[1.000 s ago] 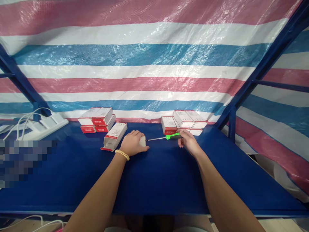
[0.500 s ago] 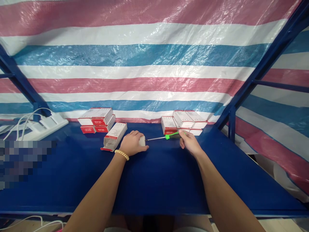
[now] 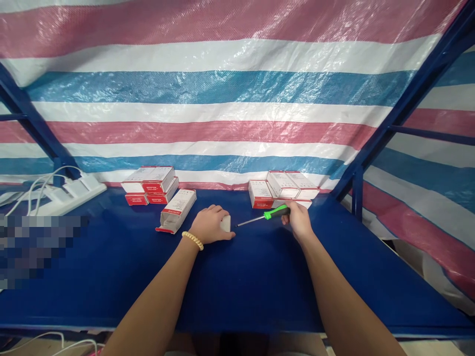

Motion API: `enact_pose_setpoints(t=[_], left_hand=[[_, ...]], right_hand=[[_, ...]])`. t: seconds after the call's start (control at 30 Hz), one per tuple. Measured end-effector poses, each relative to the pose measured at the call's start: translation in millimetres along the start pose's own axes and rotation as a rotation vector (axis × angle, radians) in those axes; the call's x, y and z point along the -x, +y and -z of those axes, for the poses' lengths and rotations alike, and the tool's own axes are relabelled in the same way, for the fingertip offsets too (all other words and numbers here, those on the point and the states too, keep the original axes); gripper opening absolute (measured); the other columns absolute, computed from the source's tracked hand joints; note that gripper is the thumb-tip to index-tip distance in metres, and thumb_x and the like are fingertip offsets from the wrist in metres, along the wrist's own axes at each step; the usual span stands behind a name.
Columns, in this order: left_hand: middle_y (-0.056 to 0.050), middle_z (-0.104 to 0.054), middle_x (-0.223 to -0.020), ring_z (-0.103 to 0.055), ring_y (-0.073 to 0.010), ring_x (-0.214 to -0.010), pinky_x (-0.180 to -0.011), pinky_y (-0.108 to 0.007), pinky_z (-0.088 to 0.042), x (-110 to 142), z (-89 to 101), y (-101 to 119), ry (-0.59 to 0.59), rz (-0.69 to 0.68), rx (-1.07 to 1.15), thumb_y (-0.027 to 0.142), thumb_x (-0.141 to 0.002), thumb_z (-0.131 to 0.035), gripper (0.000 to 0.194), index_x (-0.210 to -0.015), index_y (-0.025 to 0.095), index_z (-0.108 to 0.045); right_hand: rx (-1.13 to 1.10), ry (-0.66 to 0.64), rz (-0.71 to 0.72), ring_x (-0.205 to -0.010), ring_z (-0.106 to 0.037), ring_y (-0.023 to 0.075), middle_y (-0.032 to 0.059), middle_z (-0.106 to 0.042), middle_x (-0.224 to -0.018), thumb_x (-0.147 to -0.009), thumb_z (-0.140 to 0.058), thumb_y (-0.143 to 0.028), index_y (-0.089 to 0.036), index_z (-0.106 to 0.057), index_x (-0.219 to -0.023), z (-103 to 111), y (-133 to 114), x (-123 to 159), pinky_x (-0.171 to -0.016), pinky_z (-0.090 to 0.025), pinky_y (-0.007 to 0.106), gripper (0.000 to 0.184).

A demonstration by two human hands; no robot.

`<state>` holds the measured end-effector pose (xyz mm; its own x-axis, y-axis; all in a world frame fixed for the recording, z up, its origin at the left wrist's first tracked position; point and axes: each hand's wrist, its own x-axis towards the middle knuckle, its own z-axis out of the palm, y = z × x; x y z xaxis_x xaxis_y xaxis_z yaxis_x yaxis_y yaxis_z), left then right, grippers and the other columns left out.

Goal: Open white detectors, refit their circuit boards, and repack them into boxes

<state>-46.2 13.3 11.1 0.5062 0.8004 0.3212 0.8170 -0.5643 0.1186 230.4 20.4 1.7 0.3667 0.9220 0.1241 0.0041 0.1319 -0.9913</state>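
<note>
- The left hand (image 3: 211,225) grasps a small white block (image 3: 225,223) at the middle of the table (image 3: 252,287), between its far and near edges.
- The right hand (image 3: 297,219) grips the green-and-black handle of a screwdriver (image 3: 265,215), its tip just beside the block, apart from it.
- An open box (image 3: 178,210) lies left of the left hand.
- Stacked boxes (image 3: 150,185) and grouped boxes (image 3: 284,188) sit along the table's far edge.

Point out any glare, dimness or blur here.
In the head view, glare streaks the striped sheet; a blocky mosaic hides part of the blue table at left; the near middle is dim; fine print on the boxes is too soft to read; the screwdriver shows clearly.
</note>
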Motion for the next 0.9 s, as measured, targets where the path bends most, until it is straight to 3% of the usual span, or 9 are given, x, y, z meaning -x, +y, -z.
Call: enact_pose_setpoints(t=[0.17,0.27,0.5,0.57,0.7,0.9], left_hand=[[-0.007,-0.064,-0.106,-0.057,-0.0280,-0.101,-0.088,-0.042,-0.046,-0.8,-1.4,1.9,-0.066,-0.017,-0.011,0.067,-0.063,-0.065,0.063,-0.106,0.021,-0.065],[-0.007,-0.063,-0.109,-0.057,-0.0283,-0.102,-0.091,-0.042,-0.045,-1.0,0.1,3.9,-0.030,0.000,0.051,0.068,-0.061,-0.066,0.067,-0.109,0.022,-0.063],[-0.005,-0.063,-0.105,-0.057,-0.0229,-0.102,-0.094,-0.039,-0.043,1.3,7.8,-0.5,0.197,0.055,0.276,0.031,-0.076,-0.057,0.025,-0.098,0.021,-0.063],[-0.004,-0.063,-0.102,-0.057,-0.0228,-0.101,-0.094,-0.039,-0.044,2.8,8.7,-5.3,0.152,0.074,0.288,0.026,-0.075,-0.055,0.023,-0.096,0.021,-0.063],[-0.005,-0.062,-0.105,-0.056,-0.0252,-0.103,-0.094,-0.040,-0.044,5.1,7.4,-11.4,-0.053,0.083,0.241,0.029,-0.071,-0.059,0.033,-0.103,0.022,-0.063],[-0.007,-0.057,-0.113,-0.055,-0.0268,-0.106,-0.094,-0.040,-0.045,6.2,8.4,-12.6,-0.125,0.078,0.227,0.031,-0.063,-0.068,0.055,-0.116,0.022,-0.057]], right_hand=[[0.079,0.142,-0.007,-0.031,-0.041,0.0129,-0.0042,-0.041,-0.031,-0.075,-0.049,-0.031,-0.022,-0.047,-0.053,0.6,5.5,-4.1,-0.036,-0.031,0.027,0.024],[0.127,0.165,-0.013,-0.034,-0.044,0.0143,-0.0034,-0.044,-0.033,-0.075,-0.049,-0.033,-0.022,-0.049,-0.055,0.4,9.6,-5.4,-0.037,-0.032,0.028,0.023],[0.137,0.097,0.008,-0.035,-0.045,0.0158,-0.0026,-0.046,-0.035,-0.078,-0.048,-0.038,-0.024,-0.049,-0.058,2.7,17.8,-7.6,-0.037,-0.033,0.029,0.025],[0.130,0.091,0.009,-0.034,-0.044,0.0152,-0.0028,-0.046,-0.035,-0.078,-0.050,-0.040,-0.023,-0.050,-0.059,2.4,17.1,-6.7,-0.036,-0.031,0.029,0.025],[0.124,0.026,0.011,-0.035,-0.044,0.0140,-0.0043,-0.047,-0.038,-0.076,-0.057,-0.052,-0.022,-0.053,-0.066,-0.4,15.0,-1.8,-0.038,-0.032,0.027,0.032],[0.307,-0.201,0.077,-0.047,-0.053,0.0153,-0.0031,-0.059,-0.053,-0.062,-0.074,-0.051,-0.020,-0.055,-0.081,-2.1,19.1,6.8,-0.050,-0.041,0.028,0.041]])
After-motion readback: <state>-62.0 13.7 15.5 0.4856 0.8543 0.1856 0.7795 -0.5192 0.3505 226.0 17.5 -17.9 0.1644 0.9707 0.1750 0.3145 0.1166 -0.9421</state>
